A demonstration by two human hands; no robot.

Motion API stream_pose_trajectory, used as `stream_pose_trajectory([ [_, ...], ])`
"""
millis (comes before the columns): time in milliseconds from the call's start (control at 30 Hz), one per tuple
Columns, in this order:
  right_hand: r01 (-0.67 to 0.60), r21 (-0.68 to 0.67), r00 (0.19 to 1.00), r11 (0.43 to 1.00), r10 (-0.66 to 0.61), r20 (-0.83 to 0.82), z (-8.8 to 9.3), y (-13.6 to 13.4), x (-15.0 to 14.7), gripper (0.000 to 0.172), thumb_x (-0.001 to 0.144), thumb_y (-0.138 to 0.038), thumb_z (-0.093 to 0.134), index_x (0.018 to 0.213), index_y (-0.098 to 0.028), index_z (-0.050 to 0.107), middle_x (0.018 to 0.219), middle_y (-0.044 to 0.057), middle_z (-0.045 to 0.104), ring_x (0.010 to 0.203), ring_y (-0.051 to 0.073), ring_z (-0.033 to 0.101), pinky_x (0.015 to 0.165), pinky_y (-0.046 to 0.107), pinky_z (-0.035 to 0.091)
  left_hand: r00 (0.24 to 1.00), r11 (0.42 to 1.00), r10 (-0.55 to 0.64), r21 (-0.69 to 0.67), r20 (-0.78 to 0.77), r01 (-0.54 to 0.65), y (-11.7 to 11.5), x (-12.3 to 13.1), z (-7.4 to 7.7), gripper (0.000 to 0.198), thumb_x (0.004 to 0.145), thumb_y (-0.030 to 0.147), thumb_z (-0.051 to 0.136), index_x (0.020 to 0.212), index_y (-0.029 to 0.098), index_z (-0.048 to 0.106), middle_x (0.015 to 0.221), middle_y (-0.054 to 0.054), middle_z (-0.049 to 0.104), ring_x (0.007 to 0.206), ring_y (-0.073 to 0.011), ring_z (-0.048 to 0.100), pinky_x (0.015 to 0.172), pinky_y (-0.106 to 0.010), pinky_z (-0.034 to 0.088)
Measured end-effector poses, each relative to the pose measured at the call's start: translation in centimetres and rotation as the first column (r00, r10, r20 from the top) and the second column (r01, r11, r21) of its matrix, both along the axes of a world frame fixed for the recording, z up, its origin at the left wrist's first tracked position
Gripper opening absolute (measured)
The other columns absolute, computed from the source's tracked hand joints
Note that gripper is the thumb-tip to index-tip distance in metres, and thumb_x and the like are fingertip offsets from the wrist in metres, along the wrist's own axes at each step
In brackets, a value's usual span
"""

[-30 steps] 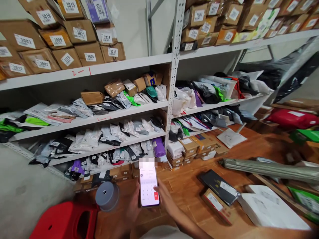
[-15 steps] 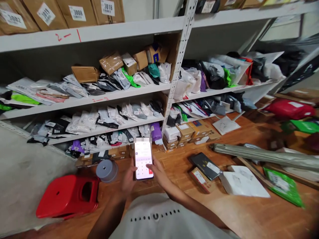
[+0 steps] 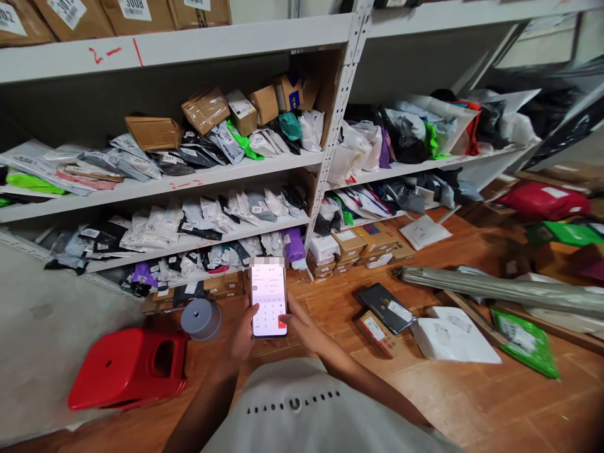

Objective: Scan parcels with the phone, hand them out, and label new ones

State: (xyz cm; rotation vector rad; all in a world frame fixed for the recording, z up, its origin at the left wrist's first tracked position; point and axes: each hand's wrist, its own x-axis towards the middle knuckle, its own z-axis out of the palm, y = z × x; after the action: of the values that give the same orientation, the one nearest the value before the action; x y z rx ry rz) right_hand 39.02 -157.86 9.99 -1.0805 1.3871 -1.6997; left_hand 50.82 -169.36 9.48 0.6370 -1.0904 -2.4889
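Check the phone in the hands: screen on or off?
On. The phone held by the left hand and right hand shows a lit white keypad screen.

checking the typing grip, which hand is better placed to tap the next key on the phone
Probably the right hand: its thumb already lies over the lower keypad of the phone. The left hand cradles the phone's left edge.

Head camera looks forward and down, close over the floor (image 3: 472, 390) before shelves (image 3: 189, 182).
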Motion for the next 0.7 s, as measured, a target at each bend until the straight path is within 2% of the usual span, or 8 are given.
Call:
stream_pose_trajectory([
  [100, 0.053, -0.008, 0.999, 0.999, -0.053, 0.007, -0.3, -0.4, -0.1, 0.051, 0.082, -0.024, 0.049, 0.133, -0.024, 0.052, 0.133, 0.006, 0.059, 0.122, 0.026, 0.051, 0.106, 0.042, 0.037, 0.999, 0.999, -0.032, 0.031, -0.030, 0.033, -0.3, 0.0, -0.4, 0.079, 0.082, 0.036, 0.062, 0.152, 0.027, 0.025, 0.132, -0.008, 0.061, 0.107, -0.0295, 0.065, 0.080, -0.043, 0.059],
  [200, 0.067, -0.011, 0.996, 0.998, -0.066, 0.065, -0.7, -0.8, -0.3, 0.049, 0.080, -0.025, 0.049, 0.129, -0.023, 0.055, 0.129, 0.006, 0.062, 0.118, 0.027, 0.053, 0.103, 0.042, 0.040, 0.994, 0.996, -0.078, 0.046, -0.080, 0.082, -0.8, 0.2, -0.6, 0.076, 0.080, 0.035, 0.059, 0.150, 0.026, 0.029, 0.130, -0.009, 0.063, 0.108, -0.0308, 0.064, 0.081, -0.045, 0.059],
  [400, 0.102, 0.045, 0.971, 0.994, -0.109, 0.214, -0.4, -1.9, -0.3, 0.043, 0.080, -0.031, 0.056, 0.121, -0.023, 0.059, 0.116, 0.006, 0.067, 0.101, 0.026, 0.060, 0.087, 0.039, 0.048, 0.987, 0.992, -0.122, 0.014, -0.109, 0.124, -1.3, 0.1, 0.1, 0.069, 0.076, 0.033, 0.055, 0.143, 0.028, 0.040, 0.129, -0.006, 0.064, 0.113, -0.0332, 0.061, 0.081, -0.048, 0.059],
  [467, 0.097, 0.057, 0.969, 0.994, -0.107, 0.222, -0.1, -2.2, -0.3, 0.044, 0.082, -0.036, 0.059, 0.125, -0.024, 0.057, 0.116, 0.006, 0.067, 0.097, 0.025, 0.062, 0.084, 0.038, 0.050, 0.990, 0.993, -0.117, -0.002, -0.084, 0.117, -1.5, 0.1, 0.2, 0.067, 0.075, 0.033, 0.054, 0.141, 0.027, 0.043, 0.131, -0.005, 0.063, 0.115, -0.0341, 0.059, 0.083, -0.048, 0.058],
  [533, 0.098, 0.047, 0.974, 0.994, -0.106, 0.203, 0.0, -2.5, -0.3, 0.046, 0.082, -0.038, 0.062, 0.126, -0.025, 0.056, 0.119, 0.006, 0.066, 0.101, 0.025, 0.062, 0.088, 0.038, 0.050, 0.992, 0.994, -0.108, -0.003, -0.062, 0.108, -1.8, 0.0, 0.0, 0.067, 0.076, 0.033, 0.052, 0.141, 0.027, 0.043, 0.132, -0.005, 0.062, 0.117, -0.0341, 0.058, 0.085, -0.048, 0.058],
  [633, 0.065, 0.022, 0.987, 0.998, -0.068, 0.147, -0.1, -2.8, -0.6, 0.056, 0.073, -0.031, 0.074, 0.125, -0.024, 0.055, 0.123, 0.007, 0.064, 0.110, 0.026, 0.060, 0.095, 0.040, 0.047, 0.995, 0.996, -0.088, 0.014, -0.052, 0.089, -2.4, -0.1, -0.5, 0.071, 0.074, 0.035, 0.053, 0.143, 0.028, 0.040, 0.133, -0.005, 0.062, 0.117, -0.0335, 0.058, 0.086, -0.048, 0.057],
  [700, 0.025, 0.022, 0.987, 0.999, -0.028, 0.158, -0.4, -3.1, -0.7, 0.068, 0.065, -0.026, 0.081, 0.127, -0.024, 0.053, 0.122, 0.007, 0.065, 0.108, 0.026, 0.061, 0.094, 0.041, 0.048, 0.996, 0.996, -0.084, 0.007, -0.036, 0.084, -2.6, -0.5, -0.9, 0.073, 0.075, 0.040, 0.055, 0.145, 0.029, 0.037, 0.133, -0.007, 0.061, 0.115, -0.0336, 0.059, 0.085, -0.048, 0.057],
])
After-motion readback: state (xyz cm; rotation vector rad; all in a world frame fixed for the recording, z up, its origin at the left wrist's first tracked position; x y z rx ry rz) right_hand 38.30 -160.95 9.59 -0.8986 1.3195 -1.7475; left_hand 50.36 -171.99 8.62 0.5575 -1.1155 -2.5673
